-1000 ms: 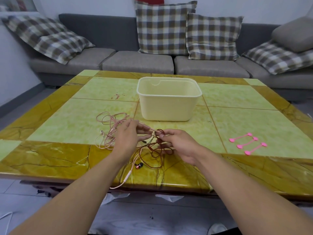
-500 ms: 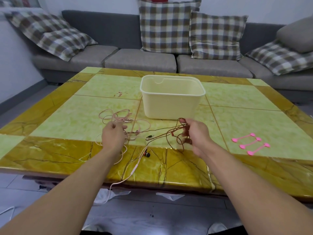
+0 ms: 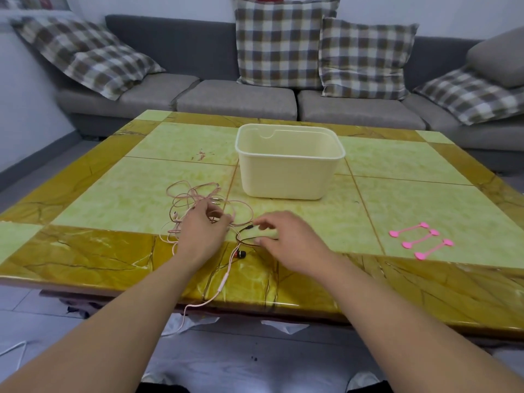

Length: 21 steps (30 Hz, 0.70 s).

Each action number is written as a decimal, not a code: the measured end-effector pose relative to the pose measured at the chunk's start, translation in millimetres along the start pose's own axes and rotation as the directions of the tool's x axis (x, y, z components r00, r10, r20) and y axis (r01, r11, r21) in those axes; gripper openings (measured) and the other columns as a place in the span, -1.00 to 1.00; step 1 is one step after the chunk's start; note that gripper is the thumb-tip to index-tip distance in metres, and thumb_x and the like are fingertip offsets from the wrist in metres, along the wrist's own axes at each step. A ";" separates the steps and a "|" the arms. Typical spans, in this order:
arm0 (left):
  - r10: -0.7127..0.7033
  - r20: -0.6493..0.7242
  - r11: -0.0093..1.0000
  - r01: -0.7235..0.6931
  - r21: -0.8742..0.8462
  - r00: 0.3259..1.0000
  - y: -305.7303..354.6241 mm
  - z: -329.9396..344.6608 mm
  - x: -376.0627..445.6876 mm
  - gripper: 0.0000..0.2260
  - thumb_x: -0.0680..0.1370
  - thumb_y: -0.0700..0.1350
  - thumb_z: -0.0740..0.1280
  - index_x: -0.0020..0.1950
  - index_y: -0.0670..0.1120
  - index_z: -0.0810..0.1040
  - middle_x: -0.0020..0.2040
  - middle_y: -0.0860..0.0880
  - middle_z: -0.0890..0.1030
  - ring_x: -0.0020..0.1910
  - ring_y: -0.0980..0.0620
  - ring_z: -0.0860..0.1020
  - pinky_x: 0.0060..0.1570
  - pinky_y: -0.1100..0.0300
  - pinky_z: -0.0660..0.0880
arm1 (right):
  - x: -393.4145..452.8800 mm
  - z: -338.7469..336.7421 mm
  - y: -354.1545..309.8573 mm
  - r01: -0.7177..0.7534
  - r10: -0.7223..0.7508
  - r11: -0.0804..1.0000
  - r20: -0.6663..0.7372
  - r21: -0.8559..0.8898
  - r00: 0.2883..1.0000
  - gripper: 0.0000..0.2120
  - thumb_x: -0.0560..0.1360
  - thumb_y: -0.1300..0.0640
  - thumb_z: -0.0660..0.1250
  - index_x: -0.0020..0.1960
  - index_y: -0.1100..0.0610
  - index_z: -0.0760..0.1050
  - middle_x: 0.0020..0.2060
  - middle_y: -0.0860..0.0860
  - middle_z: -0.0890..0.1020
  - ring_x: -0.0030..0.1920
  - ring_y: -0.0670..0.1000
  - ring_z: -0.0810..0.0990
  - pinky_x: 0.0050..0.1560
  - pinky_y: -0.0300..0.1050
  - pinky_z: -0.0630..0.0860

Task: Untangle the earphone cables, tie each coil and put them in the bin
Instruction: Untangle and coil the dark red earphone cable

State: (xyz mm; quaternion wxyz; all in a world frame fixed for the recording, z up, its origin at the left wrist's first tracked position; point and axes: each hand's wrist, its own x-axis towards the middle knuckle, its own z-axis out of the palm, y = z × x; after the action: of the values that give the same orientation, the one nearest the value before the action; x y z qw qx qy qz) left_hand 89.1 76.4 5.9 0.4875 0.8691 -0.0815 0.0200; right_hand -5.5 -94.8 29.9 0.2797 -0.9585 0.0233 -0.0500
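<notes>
Cables are what I have to sort out here. The pink cable (image 3: 195,199) lies in a loose messy heap on the table (image 3: 119,194), in front of the bin (image 3: 286,177) and a bit to its left. One long end of it runs past the table edge and hangs down toward the floor. The dark cable (image 3: 249,240) makes a small loop on the table just in front of my right hand (image 3: 286,245), and its red and black earbud (image 3: 241,254) sits close by on the yellow border.

My left hand (image 3: 200,234) is on the pink heap with its fingers curled into the strands; I think it pinches some of them, but the fingertips are hidden. My right hand hovers over the dark loop with its fingers bent loosely, and I cannot tell if it holds the wire or only touches it.

I think these cables are very light, thin and floppy. They will not keep a shape, and they catch on each other. Pulling hard could make the knots tighter or hurt the thin wire. I would take hold near a plug or earbud and feed that end back through the loops slowly.

The three pink ties (image 3: 419,241) wait on my right, well apart from the cables. The bin looks empty.
</notes>
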 end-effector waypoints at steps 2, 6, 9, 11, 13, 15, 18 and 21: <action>0.023 0.017 0.998 -0.024 0.051 1.000 -0.1 -0.7 -0.3 -0.71 0.50 0.07 0.49 0.10 0.04 0.46 -0.14 0.10 0.65 -0.10 0.12 0.60 -0.12 0.10 0.50 | 2.7 16.3 -1.8 0.005 0.011 0.974 0.067 -0.225 0.998 -0.64 0.57 -0.11 0.39 0.33 -0.07 0.54 0.21 -0.08 0.59 0.25 0.00 0.49 0.24 -0.01 0.48; 0.095 0.101 0.977 -0.112 0.179 0.990 -6.9 -0.1 -0.8 -0.78 0.50 -0.03 0.49 0.10 0.01 0.56 -0.10 0.09 0.66 -0.09 0.13 0.58 -0.18 0.20 0.42 | 6.7 19.0 -1.0 -0.067 0.076 0.935 0.010 -0.348 0.997 -0.86 0.62 -0.02 0.33 0.07 -0.01 0.63 0.04 -0.02 0.62 0.12 0.07 0.55 0.05 -0.01 0.49; 0.132 0.120 0.970 -0.153 0.189 0.984 -14.8 0.7 1.6 -0.85 0.53 0.02 0.46 0.03 -0.01 0.65 -0.06 0.06 0.68 -0.01 0.04 0.61 0.00 0.11 0.53 | 5.7 10.8 -0.3 -0.109 0.105 0.991 -0.052 -0.077 0.993 -0.89 0.69 0.06 0.20 0.02 -0.02 0.47 -0.02 -0.12 0.61 -0.08 -0.07 0.58 -0.09 -0.09 0.49; 0.130 0.111 0.974 -0.148 0.170 0.985 -15.7 0.9 2.3 -0.81 0.57 0.09 0.41 0.00 -0.02 0.66 -0.06 0.05 0.67 -0.02 0.05 0.59 -0.03 0.12 0.51 | 6.7 1.3 -8.0 -0.155 0.264 0.869 -0.174 0.471 0.949 -0.87 0.72 0.10 0.10 0.02 -0.01 0.37 -0.02 -0.15 0.68 -0.14 -0.17 0.63 -0.09 -0.16 0.55; 0.130 0.107 0.975 -0.147 0.169 0.986 -16.6 2.2 3.8 -0.76 0.59 0.12 0.38 -0.06 -0.03 0.66 -0.13 0.03 0.67 -0.07 0.01 0.60 -0.07 0.10 0.50 | 12.4 -14.5 -10.9 -0.058 0.467 0.522 -0.228 0.851 0.854 -0.84 0.73 0.18 0.04 0.04 0.05 0.35 -0.12 -0.02 0.74 -0.14 -0.07 0.71 -0.06 -0.11 0.63; 0.121 0.107 0.974 -0.139 0.180 0.987 -18.4 3.4 5.1 -0.72 0.60 0.14 0.37 -0.13 -0.05 0.65 -0.22 0.01 0.65 -0.13 -0.05 0.60 -0.11 0.05 0.52 | 14.7 -32.7 -8.2 0.015 0.579 0.363 -0.238 0.932 0.780 -0.84 0.73 0.22 0.05 0.04 0.07 0.36 -0.23 0.03 0.68 -0.33 -0.03 0.64 -0.30 -0.14 0.56; 0.102 0.104 0.975 -0.120 0.185 0.989 -17.8 3.3 5.3 -0.70 0.60 0.16 0.36 -0.16 -0.03 0.64 -0.23 -0.01 0.63 -0.14 -0.06 0.58 -0.12 0.03 0.51 | 11.2 -50.0 10.2 -0.211 0.643 0.575 -0.277 0.790 0.714 -0.90 0.69 0.14 0.17 0.07 0.04 0.45 -0.22 0.00 0.62 -0.40 -0.10 0.45 -0.39 -0.18 0.32; 0.097 0.093 0.974 -0.113 0.195 0.991 -13.7 2.2 2.9 -0.72 0.60 0.11 0.36 -0.16 -0.07 0.62 -0.23 0.00 0.62 -0.18 0.01 0.56 -0.22 0.11 0.37 | 10.2 -50.6 35.3 -0.418 0.635 0.697 -0.232 0.583 0.737 -0.89 0.64 0.15 0.25 0.10 0.05 0.53 -0.06 -0.02 0.65 -0.18 -0.07 0.58 -0.28 -0.13 0.42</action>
State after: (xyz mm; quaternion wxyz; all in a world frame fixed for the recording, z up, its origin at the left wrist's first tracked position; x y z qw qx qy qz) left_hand 94.1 81.2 -6.5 0.3924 0.9081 -0.1451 0.0178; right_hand -1.5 -152.3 54.2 0.5051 -0.7700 0.3494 -0.1727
